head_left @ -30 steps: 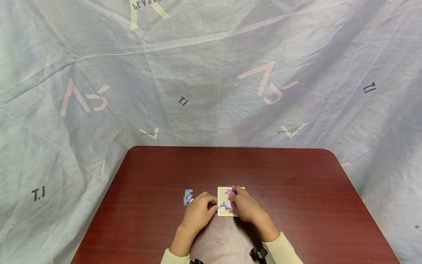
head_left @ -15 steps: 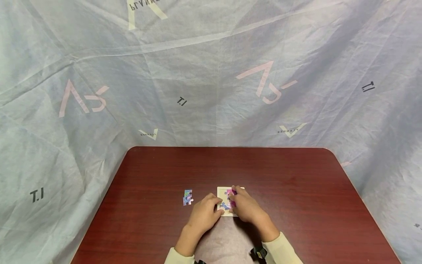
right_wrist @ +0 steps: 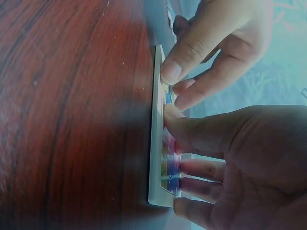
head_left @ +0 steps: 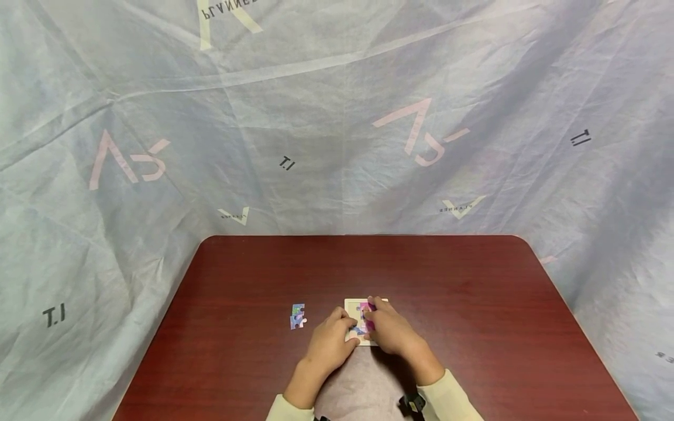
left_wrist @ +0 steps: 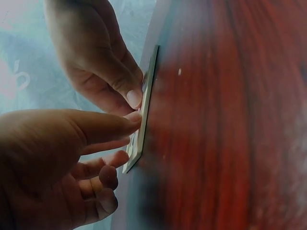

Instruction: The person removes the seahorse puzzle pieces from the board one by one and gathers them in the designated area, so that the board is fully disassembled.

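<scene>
Right fingers (right_wrist: 204, 168) spread on puzzle tray (right_wrist: 156, 143); left fingers (right_wrist: 186, 51) at its edge, I can't tell if pinching. Loose pieces (head_left: 297, 321) likely light, stiff: grip edges.

Left hand (head_left: 330, 345) shifted right — fingers onto the puzzle board (right_wrist: 156, 153).

Head view: soft, even lt; pale glare on table (head_left: 442, 304) at btm ctr, dk shadow under right hand (head_left: 392, 329), cloth (head_left: 342, 140) shaded far R. Wrist views hazy, bluish, low contrast; table blurry in patches.
</scene>
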`<state>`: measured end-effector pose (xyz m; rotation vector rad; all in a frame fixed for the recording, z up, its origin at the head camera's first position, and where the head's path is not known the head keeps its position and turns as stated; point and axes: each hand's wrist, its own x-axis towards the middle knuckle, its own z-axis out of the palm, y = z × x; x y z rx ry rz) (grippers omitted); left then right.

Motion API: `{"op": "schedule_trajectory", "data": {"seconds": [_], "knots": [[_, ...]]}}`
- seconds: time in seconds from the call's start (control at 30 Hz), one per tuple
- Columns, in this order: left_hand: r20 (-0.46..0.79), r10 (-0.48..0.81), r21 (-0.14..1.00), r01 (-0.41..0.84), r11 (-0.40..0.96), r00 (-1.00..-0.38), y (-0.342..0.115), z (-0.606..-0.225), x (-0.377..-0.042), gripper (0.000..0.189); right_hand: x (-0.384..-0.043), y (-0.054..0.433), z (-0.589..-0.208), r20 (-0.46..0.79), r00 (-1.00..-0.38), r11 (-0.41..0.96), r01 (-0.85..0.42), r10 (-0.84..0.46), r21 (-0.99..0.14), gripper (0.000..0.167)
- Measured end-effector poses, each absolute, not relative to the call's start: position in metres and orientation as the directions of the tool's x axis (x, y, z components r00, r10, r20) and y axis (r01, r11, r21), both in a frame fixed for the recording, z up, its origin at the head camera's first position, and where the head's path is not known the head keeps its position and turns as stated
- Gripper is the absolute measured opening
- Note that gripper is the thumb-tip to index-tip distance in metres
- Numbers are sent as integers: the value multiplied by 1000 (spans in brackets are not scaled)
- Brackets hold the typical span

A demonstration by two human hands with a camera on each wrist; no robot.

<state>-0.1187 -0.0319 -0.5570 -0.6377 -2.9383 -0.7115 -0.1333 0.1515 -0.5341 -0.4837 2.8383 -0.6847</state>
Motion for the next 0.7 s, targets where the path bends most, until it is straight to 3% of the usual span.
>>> {"op": "schedule_trajectory", "data": {"seconds": [0.43,0.7], "knots": [[118,350,400,367,840,-929,-29,-550,-114,38,-134,149,-536,-95,-928,839,-279,-361,-467,47],[92,296,452,305,839,-951,-23,-548,-114,35,-134,150,-538,-77,-931,842,-284,-357,-459,47]]}}
